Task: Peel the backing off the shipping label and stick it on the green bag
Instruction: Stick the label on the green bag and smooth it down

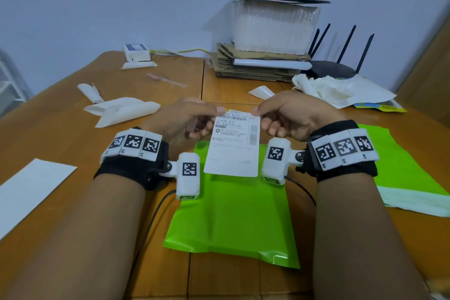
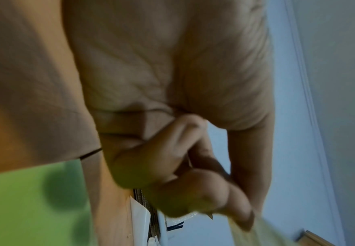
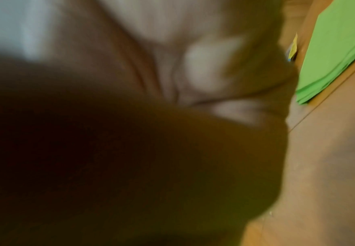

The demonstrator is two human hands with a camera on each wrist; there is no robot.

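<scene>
at the left edge a white sheet (image 1: 31,187) is lying flat on the wooden table (image 1: 73,134), and farther off curled white backing strips (image 1: 121,111) are resting near the middle left. my left hand (image 1: 185,119) is pinching the top left corner of the shipping label (image 1: 232,146) between thumb and forefinger, the other fingers curling loosely behind the paper. the label is hanging upright between my two hands, printed side facing me, its lower edge dangling just above the far part of the green bag (image 1: 233,217), which is lying flat on the table near me, between my forearms. my right hand (image 1: 289,117) is pinching the top right corner of the label in the same way. whether the backing is coming away i cannot tell. farther right, a second green bag (image 1: 404,168) is lying on white sheets, and at the far side a stack of cardboard (image 1: 253,68) and a black router (image 1: 333,68) are sitting by the wall. the right wrist view is too blurred to show the fingers.
</scene>
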